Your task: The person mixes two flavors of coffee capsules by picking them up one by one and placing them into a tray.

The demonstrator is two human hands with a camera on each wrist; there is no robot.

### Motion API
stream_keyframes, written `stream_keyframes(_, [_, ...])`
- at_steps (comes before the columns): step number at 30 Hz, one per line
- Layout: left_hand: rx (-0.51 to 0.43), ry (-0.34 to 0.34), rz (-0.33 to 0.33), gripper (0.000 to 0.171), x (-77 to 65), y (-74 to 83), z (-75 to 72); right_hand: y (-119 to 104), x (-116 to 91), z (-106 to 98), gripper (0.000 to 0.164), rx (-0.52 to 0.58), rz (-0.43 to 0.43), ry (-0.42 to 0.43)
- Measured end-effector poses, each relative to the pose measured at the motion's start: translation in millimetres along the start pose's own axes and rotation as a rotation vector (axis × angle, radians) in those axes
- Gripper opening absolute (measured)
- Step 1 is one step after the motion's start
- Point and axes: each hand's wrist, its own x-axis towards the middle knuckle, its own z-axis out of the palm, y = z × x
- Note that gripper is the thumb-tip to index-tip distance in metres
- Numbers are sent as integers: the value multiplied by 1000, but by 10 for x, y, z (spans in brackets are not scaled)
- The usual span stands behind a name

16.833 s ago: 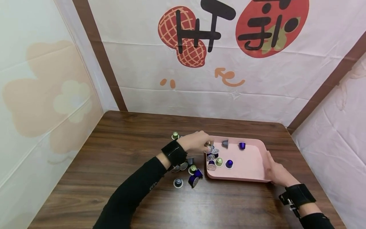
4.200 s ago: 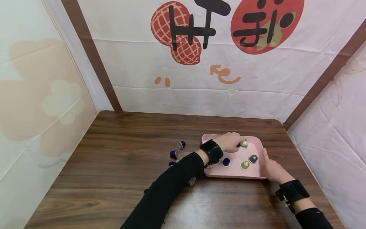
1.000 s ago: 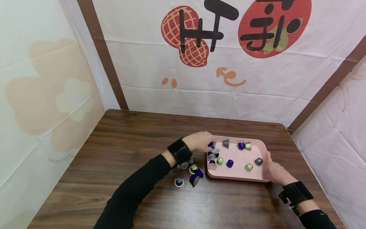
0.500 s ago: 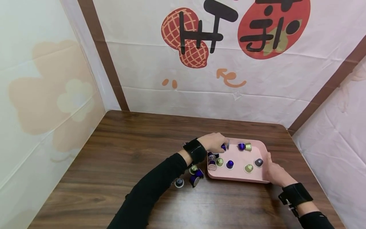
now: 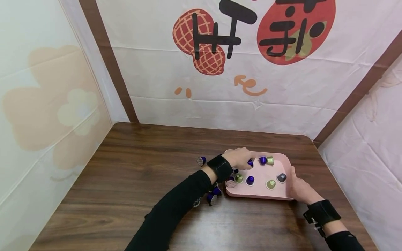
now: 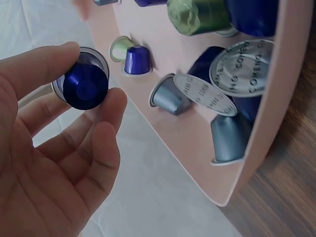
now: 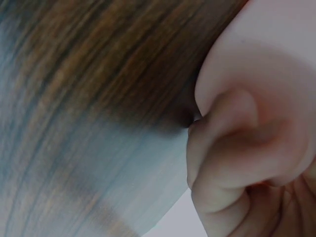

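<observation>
My left hand (image 5: 239, 158) is over the left half of a pink tray (image 5: 260, 190), pinching a blue coffee capsule (image 6: 86, 81) between thumb and fingers. In the left wrist view the capsule's narrow end faces the camera. Within the tray, a grey capsule (image 6: 170, 94) lies tipped near another grey capsule (image 6: 229, 138) and several blue ones by the left wall. A standing blue capsule (image 5: 250, 180), green capsules (image 5: 270, 184) and a grey capsule (image 5: 281, 177) are spread further right. My right hand (image 5: 301, 190) grips the tray's right end, its fingers bent at the rim.
Left of the tray, a blue capsule (image 5: 201, 160) lies on the brown wooden table (image 5: 150, 150). Several more capsules, one a blue capsule (image 5: 211, 198), sit beside the tray's front left corner, partly hidden by my left sleeve (image 5: 176, 205). A printed cloth (image 5: 150, 69) hangs behind.
Over the last second my left hand has moved right from the tray's left edge, carrying the blue capsule. Since the oldest frame, two green capsules and a grey one have been added at the tray's right.
</observation>
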Motion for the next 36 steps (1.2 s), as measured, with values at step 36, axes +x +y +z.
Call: stream_keyframes(36, [-62, 15, -129, 27, -812, -1442, -112, -8, 28, 19, 76, -60, -17, 11])
